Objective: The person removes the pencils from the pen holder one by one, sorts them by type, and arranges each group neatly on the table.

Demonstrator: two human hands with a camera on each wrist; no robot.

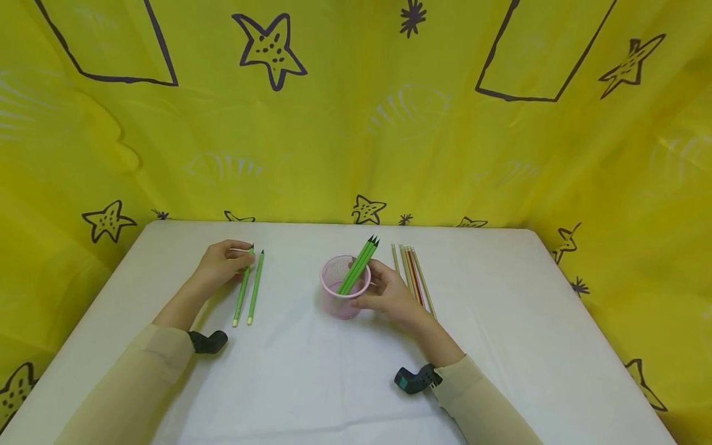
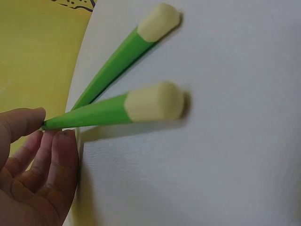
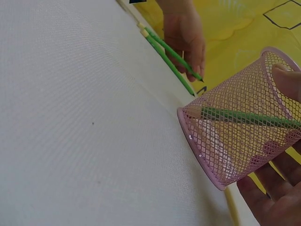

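Observation:
Between thumb and fingertips, my left hand (image 1: 224,262) pinches a green pencil (image 2: 96,114) near its dark pointed end; the cream-tipped end points back toward me. A second green pencil (image 1: 256,287) lies just to its right on the table. My right hand (image 1: 389,293) grips a pink mesh cup (image 3: 235,117) from its right side, thumb over the rim and fingers around the wall. Inside the cup, several green pencils (image 1: 358,267) lean to the right, dark points up.
Right of the cup, partly behind my right hand, lie several gold pencils (image 1: 425,281) and a red one (image 1: 414,275). The white-covered table (image 1: 311,383) ends at a yellow patterned curtain (image 1: 334,136) at the back and sides.

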